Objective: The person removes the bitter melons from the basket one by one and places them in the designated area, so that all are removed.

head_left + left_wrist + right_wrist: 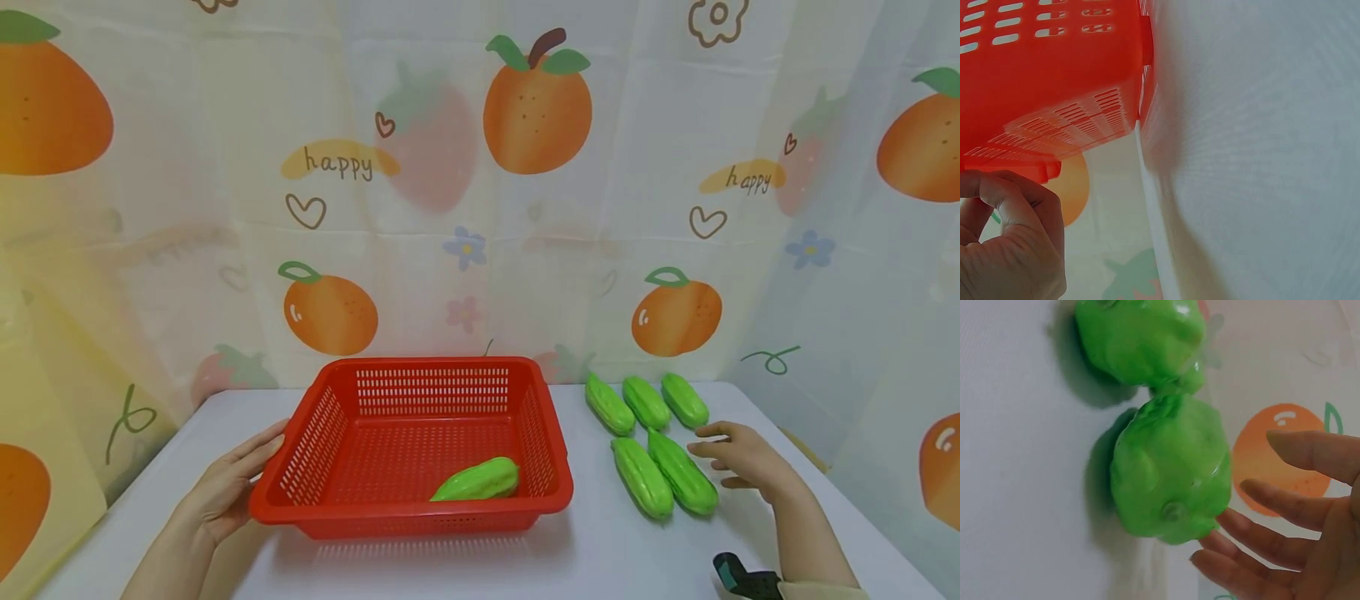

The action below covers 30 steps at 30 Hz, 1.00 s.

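A red plastic basket (408, 510) with slotted walls stands on the table, and one glossy green, cucumber-shaped vegetable (480, 479) lies inside it at the front right. My left hand (231, 485) holds the basket's left rim; in the left wrist view its fingers (1025, 200) curl at the rim. To the basket's right, several more such vegetables lie in two rows. My right hand (738, 458) is beside the front-row vegetable on the right (682, 473), its fingers spread and loosely bent, gripping nothing. In the right wrist view the fingertips (1225, 519) appear beside that vegetable's end (1172, 469).
The white table (600, 562) ends at a hanging curtain (525, 308) printed with oranges, which also runs along both sides. Three vegetables form the back row, among them a rear right one (685, 400). A black device (742, 577) sits at my right wrist.
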Tool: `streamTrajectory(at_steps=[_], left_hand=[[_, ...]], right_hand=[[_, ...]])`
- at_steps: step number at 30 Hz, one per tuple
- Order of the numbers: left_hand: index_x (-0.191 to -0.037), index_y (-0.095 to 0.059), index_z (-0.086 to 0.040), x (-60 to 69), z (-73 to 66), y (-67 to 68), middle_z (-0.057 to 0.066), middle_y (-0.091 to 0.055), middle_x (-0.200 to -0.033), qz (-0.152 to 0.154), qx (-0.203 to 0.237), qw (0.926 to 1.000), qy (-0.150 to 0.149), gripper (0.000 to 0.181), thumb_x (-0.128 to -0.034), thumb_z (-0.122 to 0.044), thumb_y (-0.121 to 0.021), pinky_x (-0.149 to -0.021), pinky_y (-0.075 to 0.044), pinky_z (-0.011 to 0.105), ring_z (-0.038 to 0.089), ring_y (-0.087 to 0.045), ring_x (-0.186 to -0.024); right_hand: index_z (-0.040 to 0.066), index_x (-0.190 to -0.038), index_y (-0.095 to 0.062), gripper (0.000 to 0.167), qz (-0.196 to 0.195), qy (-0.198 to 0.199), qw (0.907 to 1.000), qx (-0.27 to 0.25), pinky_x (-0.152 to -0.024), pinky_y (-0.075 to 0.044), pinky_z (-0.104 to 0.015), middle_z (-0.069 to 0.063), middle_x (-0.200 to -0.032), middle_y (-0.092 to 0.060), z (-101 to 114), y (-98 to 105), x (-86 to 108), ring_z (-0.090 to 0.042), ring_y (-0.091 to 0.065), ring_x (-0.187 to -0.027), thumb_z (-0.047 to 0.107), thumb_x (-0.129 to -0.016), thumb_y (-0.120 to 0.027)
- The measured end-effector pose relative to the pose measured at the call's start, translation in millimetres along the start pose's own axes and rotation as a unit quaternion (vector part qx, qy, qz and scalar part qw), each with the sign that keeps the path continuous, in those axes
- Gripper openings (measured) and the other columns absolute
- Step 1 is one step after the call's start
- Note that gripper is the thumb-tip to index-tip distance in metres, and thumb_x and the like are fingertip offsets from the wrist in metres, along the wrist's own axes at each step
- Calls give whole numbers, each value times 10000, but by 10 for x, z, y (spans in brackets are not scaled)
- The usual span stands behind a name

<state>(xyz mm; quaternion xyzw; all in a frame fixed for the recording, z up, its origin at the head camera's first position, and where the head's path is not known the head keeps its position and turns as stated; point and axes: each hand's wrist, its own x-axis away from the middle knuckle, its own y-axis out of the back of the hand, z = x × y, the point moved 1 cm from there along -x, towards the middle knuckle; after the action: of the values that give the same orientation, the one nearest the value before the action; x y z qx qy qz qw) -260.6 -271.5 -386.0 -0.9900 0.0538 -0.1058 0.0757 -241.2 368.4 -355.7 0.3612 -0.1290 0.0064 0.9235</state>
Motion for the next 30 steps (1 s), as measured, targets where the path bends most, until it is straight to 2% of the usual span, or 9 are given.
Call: streamTrajectory(at_steps=[6, 13, 18, 23, 26, 30], left_hand=[[-945, -679, -551, -4, 3, -3, -213, -703, -958, 64, 15, 10000, -68, 296, -1035, -332, -500, -747, -589, 277, 33, -660, -873], [-950, -683, -545, -12, 11, 9, -211, -706, -960, 70, 25, 9999, -107, 302, -1038, -325, -496, -745, -589, 277, 31, -659, -875], [-947, -680, -545, -12, 5, 14, -209, -702, -960, 49, -15, 10000, -80, 302, -1039, -324, -495, -747, -589, 276, 33, -658, -877], [-947, -682, -541, -9, -3, 10, -206, -702, -960, 50, -7, 10000, -84, 298, -1037, -325, -498, -748, -588, 273, 32, -654, -878], [-950, -683, -539, -9, -1, 5, -207, -703, -961, 68, -3, 9999, -104, 299, -1038, -323, -497, -748, -586, 270, 28, -653, -880], [-947, -683, -542, -8, 0, 4, -210, -701, -958, 39, -16, 10000, -88, 297, -1037, -326, -499, -749, -586, 270, 26, -651, -879]], right_hand=[[-84, -1436, -371, 637, -510, 790, 9956, 12, -914, -558, -484, -371, -1408, -444, 152, 4, 86, -503, -514, -1241, 355, -1011, -549], [26, -1427, -460, 539, -1111, 1672, 9796, -6, -908, -566, -427, -269, -1417, -506, 556, -157, 239, -407, -575, -1205, 334, -1000, -581], [93, -1390, -523, 491, -1036, 2152, 9710, -70, -870, -535, -368, -179, -1375, -573, 879, -316, 315, -338, -585, -1188, 335, -976, -624], [115, -1339, -571, 427, -727, 2605, 9622, -330, -828, -557, -303, -142, -1344, -599, 1106, -454, 323, -338, -590, -1199, 279, -955, -659], [122, -1318, -584, 409, -570, 2691, 9603, -473, -793, -575, -279, -131, -1327, -615, 1201, -513, 317, -329, -599, -1195, 268, -945, -672], [147, -1303, -595, 397, -422, 2704, 9605, -501, -810, -587, -334, -109, -1314, -622, 1287, -583, 291, -309, -607, -1185, 290, -942, -674]])
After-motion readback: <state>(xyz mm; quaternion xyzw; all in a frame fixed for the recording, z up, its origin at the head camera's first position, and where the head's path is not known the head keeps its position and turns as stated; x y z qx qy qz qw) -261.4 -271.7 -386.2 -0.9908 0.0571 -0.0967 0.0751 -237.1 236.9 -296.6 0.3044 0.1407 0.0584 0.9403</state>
